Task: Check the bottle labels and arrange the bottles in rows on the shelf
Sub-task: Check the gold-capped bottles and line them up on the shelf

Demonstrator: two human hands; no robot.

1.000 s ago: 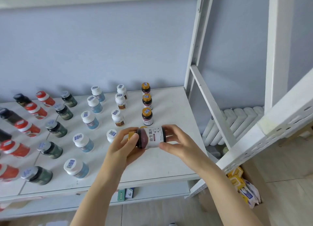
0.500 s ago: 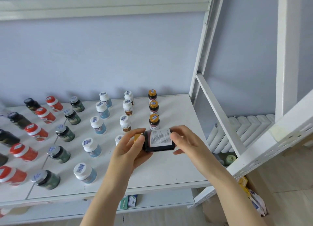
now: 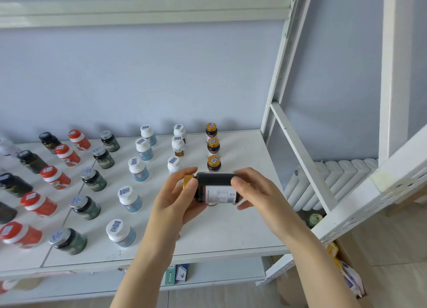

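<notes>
Shelf carries neat rows of bottles; left hand and right hand fingers grip a gold-capped bottle sideways, label showing; placing it apparently remains.

To my right a white radiator stands against the wall. Nearer me on the floor, a cardboard box holds yellow packets. Two cartons stand at the lower board's front edge.

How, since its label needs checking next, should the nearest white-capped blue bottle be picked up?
Grip the white-capped blue bottle round its body from the front right: it stands upright, bare shelf there, a green bottle on its left.
</notes>
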